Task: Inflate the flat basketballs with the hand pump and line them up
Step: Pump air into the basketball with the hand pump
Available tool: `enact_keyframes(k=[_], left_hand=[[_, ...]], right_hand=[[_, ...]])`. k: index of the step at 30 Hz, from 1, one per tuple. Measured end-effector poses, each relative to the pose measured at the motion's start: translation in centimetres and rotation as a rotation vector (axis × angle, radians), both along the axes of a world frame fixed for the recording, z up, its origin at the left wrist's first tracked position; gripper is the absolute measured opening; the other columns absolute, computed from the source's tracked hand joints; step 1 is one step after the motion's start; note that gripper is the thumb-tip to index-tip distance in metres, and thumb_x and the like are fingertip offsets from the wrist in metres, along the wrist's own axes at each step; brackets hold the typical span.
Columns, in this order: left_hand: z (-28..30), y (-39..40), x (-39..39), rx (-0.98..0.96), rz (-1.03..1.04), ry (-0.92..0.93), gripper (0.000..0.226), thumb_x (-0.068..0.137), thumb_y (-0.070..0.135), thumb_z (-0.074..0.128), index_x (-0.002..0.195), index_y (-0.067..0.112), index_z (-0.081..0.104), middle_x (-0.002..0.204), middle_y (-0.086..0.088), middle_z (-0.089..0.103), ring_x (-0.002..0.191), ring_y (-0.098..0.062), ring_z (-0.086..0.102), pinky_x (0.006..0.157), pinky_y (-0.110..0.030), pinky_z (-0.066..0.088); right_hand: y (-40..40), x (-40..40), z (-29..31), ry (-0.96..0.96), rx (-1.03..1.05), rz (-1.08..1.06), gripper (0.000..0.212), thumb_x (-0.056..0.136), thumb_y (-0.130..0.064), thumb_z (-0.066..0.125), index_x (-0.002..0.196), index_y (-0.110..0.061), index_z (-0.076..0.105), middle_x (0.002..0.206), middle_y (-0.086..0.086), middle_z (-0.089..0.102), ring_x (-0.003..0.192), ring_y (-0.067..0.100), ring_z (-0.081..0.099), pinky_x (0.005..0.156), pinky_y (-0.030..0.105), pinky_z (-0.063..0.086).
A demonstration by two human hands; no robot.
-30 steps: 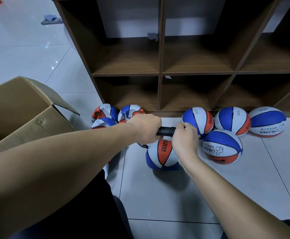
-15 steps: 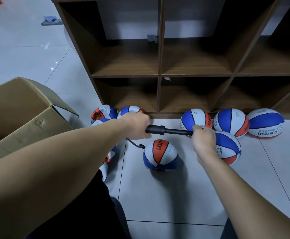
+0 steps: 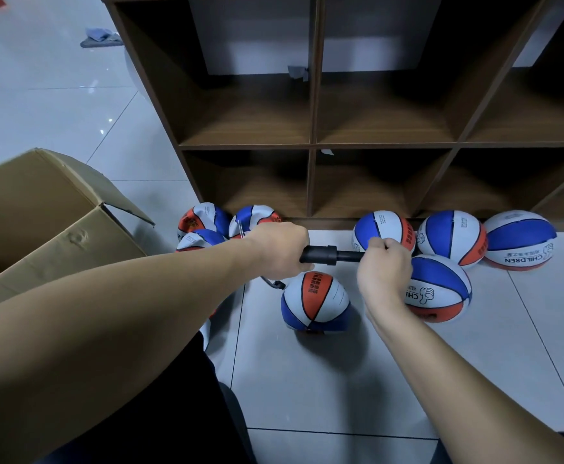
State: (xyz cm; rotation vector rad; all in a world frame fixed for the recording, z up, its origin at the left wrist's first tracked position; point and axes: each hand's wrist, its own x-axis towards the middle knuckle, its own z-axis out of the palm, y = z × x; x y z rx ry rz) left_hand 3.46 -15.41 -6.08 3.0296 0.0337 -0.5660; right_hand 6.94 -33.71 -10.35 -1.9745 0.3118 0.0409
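Black plastic marks the hand pump (image 3: 319, 255), held level just in front of the wooden shelf unit (image 3: 312, 145) and above the tiled floor (image 3: 324, 380). The left hand (image 3: 279, 249) is wrapped tight round the pump's barrel, and the right hand (image 3: 384, 271) is closed round the handle end, with only a short length of rod showing between them. A thin black hose (image 3: 270, 283) drops from under the left hand to the ball being filled (image 3: 315, 301), which sits on the floor a little out from the shelf unit's bottom edge and looks rounded. Against that bottom edge, right of the pump, three plump balls stand in a row: the nearest (image 3: 382, 231), a middle one (image 3: 451, 237) and the far-right one (image 3: 520, 241) printed CHILDREN. A fourth round ball (image 3: 439, 289) lies just in front of this row, partly behind the right hand. At the shelf unit's left corner sit crumpled flat balls (image 3: 203, 224), bunched together and touching, some hidden by the left forearm. Left of the shelf unit an open cardboard box (image 3: 49, 216) stands with one flap hanging outward near the flat balls. Bare tile stretches in front of the shelf unit toward the person and to the lower right, and more runs back past the shelf unit's left side.
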Motion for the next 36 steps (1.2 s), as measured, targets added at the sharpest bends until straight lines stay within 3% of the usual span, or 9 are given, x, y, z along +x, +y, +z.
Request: enact_keyframes(k=[3, 8, 17, 21, 26, 31, 36], left_hand=[[0.4, -0.5, -0.2, 0.009, -0.004, -0.022, 0.024, 0.102, 0.048, 0.065, 0.099, 0.025, 0.066, 0.080, 0.002, 0.064, 0.074, -0.018, 0.065, 0.069, -0.036, 0.060], [0.5, -1.3, -0.2, 0.031, -0.029, -0.045, 0.025, 0.101, 0.044, 0.063, 0.088, 0.023, 0.064, 0.073, 0.002, 0.063, 0.065, -0.017, 0.062, 0.057, -0.032, 0.050], [0.1, -1.3, -0.1, 0.029, -0.060, -0.004, 0.027, 0.101, 0.047, 0.062, 0.091, 0.023, 0.066, 0.075, 0.001, 0.065, 0.068, -0.019, 0.066, 0.062, -0.035, 0.058], [0.3, -0.8, 0.1, 0.001, -0.054, -0.017, 0.030, 0.100, 0.051, 0.065, 0.082, 0.027, 0.060, 0.075, 0.002, 0.065, 0.068, -0.018, 0.064, 0.066, -0.037, 0.059], [0.1, 1.1, 0.1, 0.043, -0.032, 0.037, 0.026, 0.101, 0.052, 0.065, 0.092, 0.028, 0.063, 0.080, 0.004, 0.065, 0.072, -0.016, 0.064, 0.066, -0.035, 0.057], [0.3, 2.4, -0.1, 0.061, -0.024, 0.074, 0.033, 0.102, 0.050, 0.065, 0.078, 0.030, 0.051, 0.076, 0.005, 0.061, 0.068, -0.013, 0.058, 0.058, -0.030, 0.042], [0.0, 1.0, -0.2, 0.042, -0.032, 0.064, 0.026, 0.103, 0.049, 0.064, 0.089, 0.028, 0.056, 0.081, 0.003, 0.063, 0.072, -0.015, 0.061, 0.061, -0.030, 0.045]], right_hand=[[1.0, -0.7, -0.2, 0.001, 0.016, 0.032, 0.035, 0.099, -0.015, 0.046, 0.066, -0.014, 0.033, 0.063, 0.003, 0.037, 0.062, 0.024, 0.033, 0.060, 0.040, 0.028], [2.2, -1.8, -0.3, -0.023, 0.026, 0.081, 0.035, 0.102, -0.019, 0.044, 0.068, -0.014, 0.036, 0.069, 0.004, 0.044, 0.064, 0.024, 0.039, 0.061, 0.039, 0.031], [1.8, -1.6, -1.0, 0.021, 0.039, 0.142, 0.036, 0.103, -0.020, 0.047, 0.069, -0.015, 0.037, 0.069, 0.004, 0.044, 0.066, 0.024, 0.040, 0.062, 0.038, 0.032], [1.1, -0.9, -0.8, 0.032, -0.001, 0.226, 0.034, 0.102, -0.021, 0.048, 0.069, -0.016, 0.039, 0.066, 0.003, 0.042, 0.063, 0.023, 0.039, 0.060, 0.037, 0.033], [-1.8, 0.8, -1.0, 0.128, 0.021, 0.089, 0.033, 0.089, -0.018, 0.051, 0.063, -0.019, 0.030, 0.063, 0.003, 0.030, 0.065, 0.025, 0.029, 0.061, 0.041, 0.026], [-3.9, 1.7, -1.9, 0.234, 0.132, 0.010, 0.033, 0.083, -0.020, 0.051, 0.067, -0.026, 0.023, 0.068, 0.003, 0.020, 0.068, 0.025, 0.016, 0.063, 0.047, 0.014], [-2.4, 1.1, -1.3, 0.199, 0.071, -0.031, 0.029, 0.087, -0.021, 0.048, 0.064, -0.018, 0.031, 0.062, 0.004, 0.032, 0.063, 0.025, 0.030, 0.061, 0.042, 0.028]])
